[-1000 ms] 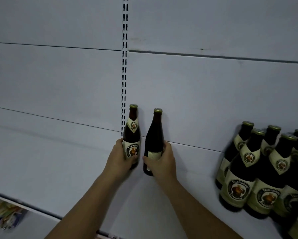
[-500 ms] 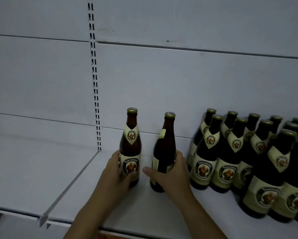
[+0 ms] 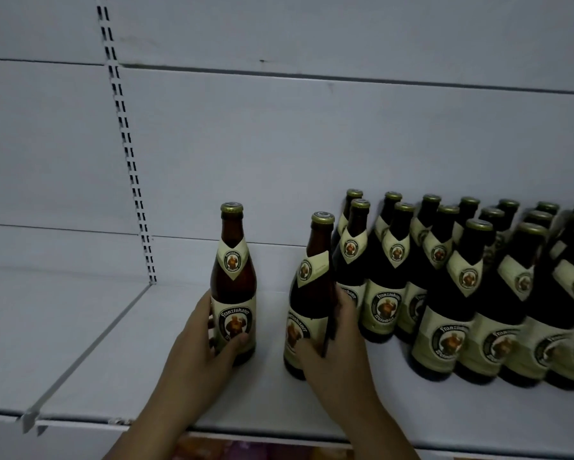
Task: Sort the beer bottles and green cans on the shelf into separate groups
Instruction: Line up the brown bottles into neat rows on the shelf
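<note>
My right hand (image 3: 338, 353) grips the right bottle (image 3: 312, 287), upright, just left of the bottle group (image 3: 388, 293); my left hand (image 3: 196, 346) grips the left bottle (image 3: 234, 283).

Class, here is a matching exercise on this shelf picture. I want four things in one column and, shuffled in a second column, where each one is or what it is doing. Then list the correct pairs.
Column one
1. left hand
2. right hand
3. block of bottles
4. slotted rail

Column two
A. runs up the back wall
B. grips the bottle with its label facing front
C. stands packed at the right of the shelf
D. grips the bottle with its label turned aside

Pairs: 1-B, 2-D, 3-C, 4-A
</note>
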Action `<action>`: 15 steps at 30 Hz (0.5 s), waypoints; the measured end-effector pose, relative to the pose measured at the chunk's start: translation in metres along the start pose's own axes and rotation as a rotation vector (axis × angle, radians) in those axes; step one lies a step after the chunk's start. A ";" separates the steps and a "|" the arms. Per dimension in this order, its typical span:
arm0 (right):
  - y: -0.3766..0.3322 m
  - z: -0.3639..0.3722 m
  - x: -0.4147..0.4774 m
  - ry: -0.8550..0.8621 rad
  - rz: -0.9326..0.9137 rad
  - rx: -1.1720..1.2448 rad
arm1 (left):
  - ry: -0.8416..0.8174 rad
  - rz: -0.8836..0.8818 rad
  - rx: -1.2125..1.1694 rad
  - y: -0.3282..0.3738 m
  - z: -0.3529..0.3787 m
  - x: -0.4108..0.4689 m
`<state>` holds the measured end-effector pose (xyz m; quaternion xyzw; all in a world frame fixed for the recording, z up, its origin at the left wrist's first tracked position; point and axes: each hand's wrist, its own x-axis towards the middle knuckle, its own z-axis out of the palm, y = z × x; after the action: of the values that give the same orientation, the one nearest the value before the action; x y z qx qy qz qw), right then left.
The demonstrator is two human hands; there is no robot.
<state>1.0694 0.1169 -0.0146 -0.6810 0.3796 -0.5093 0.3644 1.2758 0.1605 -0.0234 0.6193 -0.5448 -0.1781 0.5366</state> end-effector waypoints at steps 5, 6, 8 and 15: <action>0.000 -0.005 0.001 0.142 -0.062 -0.128 | -0.033 -0.008 -0.049 0.012 0.019 -0.006; 0.001 -0.006 0.002 0.158 -0.058 -0.138 | -0.039 -0.008 -0.054 0.013 0.022 -0.007; 0.002 -0.009 0.003 0.160 -0.052 -0.125 | -0.052 -0.009 -0.058 0.016 0.027 -0.009; 0.012 -0.043 -0.014 0.175 -0.017 -0.095 | -0.067 -0.024 -0.054 0.020 0.036 -0.013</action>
<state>1.0233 0.1189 -0.0213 -0.6536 0.4277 -0.5514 0.2929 1.2333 0.1581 -0.0240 0.6050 -0.5500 -0.2197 0.5323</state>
